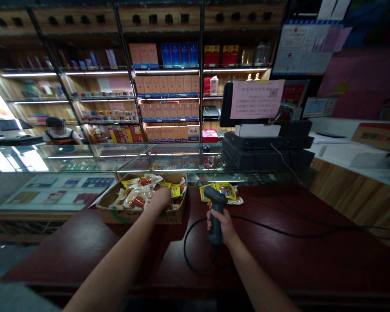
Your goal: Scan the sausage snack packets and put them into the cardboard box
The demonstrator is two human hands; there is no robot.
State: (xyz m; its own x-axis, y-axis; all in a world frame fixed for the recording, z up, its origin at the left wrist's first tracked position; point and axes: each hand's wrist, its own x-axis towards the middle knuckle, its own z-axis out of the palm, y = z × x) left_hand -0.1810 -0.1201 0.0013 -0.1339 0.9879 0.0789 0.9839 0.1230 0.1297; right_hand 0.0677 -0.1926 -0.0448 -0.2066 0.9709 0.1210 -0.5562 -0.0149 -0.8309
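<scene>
My scanner looks matt plastic — left of it, a cardboard box; beneath it, a smooth, glossy bench.

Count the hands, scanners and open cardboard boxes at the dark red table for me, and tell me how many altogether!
Hands: 2, the left hand and the right hand
Scanners: 1, the dark scanner gripped in the right hand
Open cardboard boxes: 1, the cardboard box with packets inside
Total: 4

The left hand was among packets in a carton; the right hand gripped a dark scanner.
</scene>
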